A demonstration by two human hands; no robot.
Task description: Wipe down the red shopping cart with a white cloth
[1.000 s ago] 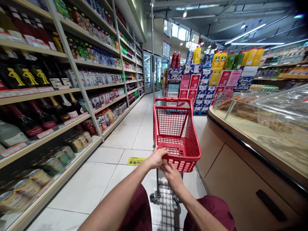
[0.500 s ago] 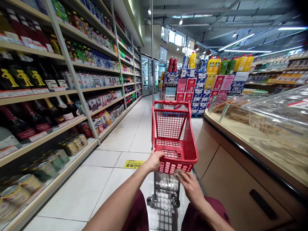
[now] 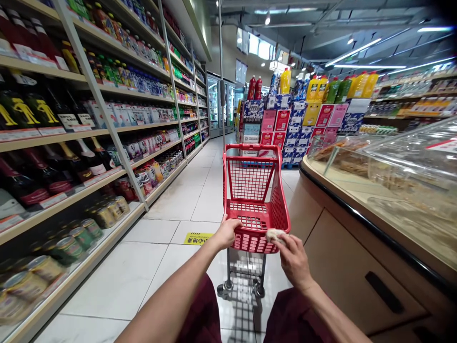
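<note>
A red plastic shopping cart [image 3: 255, 245] on grey metal legs stands right in front of me, its basket showing bare mesh inside. My left hand [image 3: 228, 232] is closed around the near left corner of the basket rim. Pinched in the fingers of my right hand [image 3: 293, 257] is a small off-white cloth [image 3: 275, 235], pressed against the near right corner of the rim. The folds of the cloth and its full size are partly hidden by my fingers.
Shelves of bottles and cans [image 3: 85, 183] run along the left. To the right curves a counter [image 3: 342, 205] with clear covers. Stacked drink cartons [image 3: 282, 121] stand beyond the cart. A yellow caution sticker [image 3: 197, 238] lies on the tiled floor [image 3: 150, 267].
My right hand has moved up and slightly right, bringing the cloth from the basket's front face to its rim at the right corner. My left hand keeps its hold on the cart.
</note>
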